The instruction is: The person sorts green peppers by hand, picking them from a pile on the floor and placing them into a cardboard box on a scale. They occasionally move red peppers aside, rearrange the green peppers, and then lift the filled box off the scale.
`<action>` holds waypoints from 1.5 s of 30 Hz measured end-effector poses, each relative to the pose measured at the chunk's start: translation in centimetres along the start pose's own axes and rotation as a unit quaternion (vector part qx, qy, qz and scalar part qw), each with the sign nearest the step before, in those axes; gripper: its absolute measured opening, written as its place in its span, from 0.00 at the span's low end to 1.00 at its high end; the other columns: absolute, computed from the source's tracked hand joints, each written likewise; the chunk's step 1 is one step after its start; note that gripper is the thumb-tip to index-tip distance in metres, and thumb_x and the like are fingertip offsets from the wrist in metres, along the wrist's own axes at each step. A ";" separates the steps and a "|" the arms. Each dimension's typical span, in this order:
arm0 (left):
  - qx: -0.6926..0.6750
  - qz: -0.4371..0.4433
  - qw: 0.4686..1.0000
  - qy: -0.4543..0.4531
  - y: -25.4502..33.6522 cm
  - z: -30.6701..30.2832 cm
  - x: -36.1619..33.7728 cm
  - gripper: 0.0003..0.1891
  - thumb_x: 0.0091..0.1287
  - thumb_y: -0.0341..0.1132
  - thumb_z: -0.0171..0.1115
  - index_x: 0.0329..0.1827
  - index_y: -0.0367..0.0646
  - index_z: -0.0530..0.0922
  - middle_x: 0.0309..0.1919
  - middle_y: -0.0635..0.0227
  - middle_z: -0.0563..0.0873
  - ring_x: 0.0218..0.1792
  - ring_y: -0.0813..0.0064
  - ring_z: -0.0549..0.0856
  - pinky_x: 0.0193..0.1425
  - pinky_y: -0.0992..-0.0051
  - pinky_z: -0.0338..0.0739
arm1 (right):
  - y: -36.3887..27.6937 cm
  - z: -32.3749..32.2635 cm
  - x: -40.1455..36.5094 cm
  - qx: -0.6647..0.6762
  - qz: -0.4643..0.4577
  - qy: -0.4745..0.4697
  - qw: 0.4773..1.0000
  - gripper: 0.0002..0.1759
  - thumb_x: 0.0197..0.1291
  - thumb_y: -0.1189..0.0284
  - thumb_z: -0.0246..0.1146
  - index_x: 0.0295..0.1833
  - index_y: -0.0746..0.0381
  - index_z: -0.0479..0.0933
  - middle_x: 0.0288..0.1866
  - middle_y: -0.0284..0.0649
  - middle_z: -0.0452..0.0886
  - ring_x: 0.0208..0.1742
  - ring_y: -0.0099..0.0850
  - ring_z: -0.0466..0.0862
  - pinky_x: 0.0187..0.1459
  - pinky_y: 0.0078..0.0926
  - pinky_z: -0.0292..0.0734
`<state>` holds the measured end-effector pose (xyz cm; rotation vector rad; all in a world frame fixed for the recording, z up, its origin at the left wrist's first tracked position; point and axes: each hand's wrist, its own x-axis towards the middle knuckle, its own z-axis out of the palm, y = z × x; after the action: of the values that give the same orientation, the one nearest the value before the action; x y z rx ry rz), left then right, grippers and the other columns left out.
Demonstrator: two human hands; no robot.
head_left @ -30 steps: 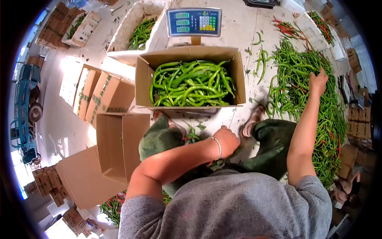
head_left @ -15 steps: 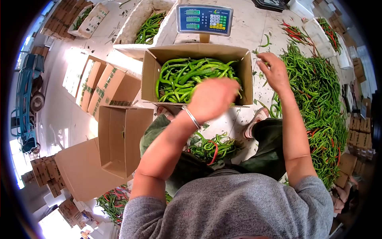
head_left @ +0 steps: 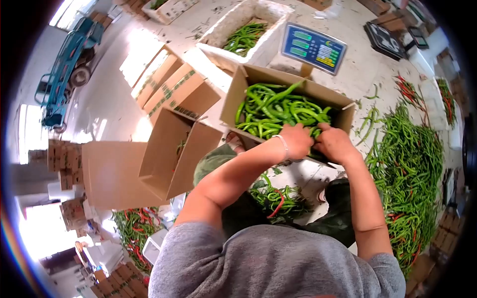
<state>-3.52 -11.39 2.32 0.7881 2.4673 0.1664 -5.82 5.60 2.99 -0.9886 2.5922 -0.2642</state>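
Note:
Long green chili peppers (head_left: 278, 107) fill a cardboard box (head_left: 229, 102) in front of me. Over the box's near rim, toward its right corner, my left hand (head_left: 296, 140) has its fingers curled in among the peppers. Beside it, almost touching, my right hand (head_left: 335, 143) is bent inward with its fingers closed at the same peppers. Fingertips of both hands are partly hidden. Behind the box stands a weighing scale's display (head_left: 314, 48) with lit green readouts.
A large heap of chili peppers (head_left: 407, 174) lies on the floor to my right. A smaller pile (head_left: 280, 201) sits between my feet. An open carton (head_left: 169, 154) stands at left near taped boxes (head_left: 174, 89). A foam box (head_left: 218, 37) holds more peppers behind.
My view has turned, so the box appears tilted and farther right. My right hand has come from outside the box to its near right edge, and both hands now meet there.

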 end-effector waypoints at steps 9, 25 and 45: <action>-0.048 -0.104 0.989 0.094 -4.8 -1.3 0.5 0.19 0.61 0.54 0.57 0.46 0.54 0.82 0.40 0.61 0.85 0.46 0.59 0.82 0.47 0.61 0.77 | 2.9 -1.9 -1.3 0.108 0.041 0.196 0.974 0.10 0.56 0.67 0.62 0.41 0.60 0.78 0.38 0.44 0.79 0.41 0.47 0.80 0.42 0.41 0.76; 0.015 -0.070 0.948 0.310 -5.7 -2.2 0.5 0.25 0.57 0.48 0.64 0.57 0.51 0.75 0.60 0.62 0.74 0.63 0.55 0.70 0.59 0.55 0.72 | 5.3 -0.4 -3.9 0.130 0.162 0.213 0.955 0.41 0.58 0.56 0.64 0.71 0.63 0.56 0.51 0.58 0.78 0.53 0.52 0.78 0.56 0.42 0.72; -0.157 0.036 0.934 0.320 -5.7 -2.7 1.5 0.13 0.63 0.31 0.57 0.50 0.42 0.79 0.48 0.59 0.83 0.52 0.57 0.80 0.56 0.67 0.74 | 3.6 -1.0 -3.3 0.038 0.194 0.193 0.961 0.26 0.56 0.65 0.62 0.60 0.59 0.68 0.29 0.48 0.82 0.34 0.48 0.82 0.35 0.44 0.76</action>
<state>-8.82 -15.13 2.42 0.7635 2.8880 0.9560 -6.12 10.53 3.68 -0.4123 3.0271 -0.4888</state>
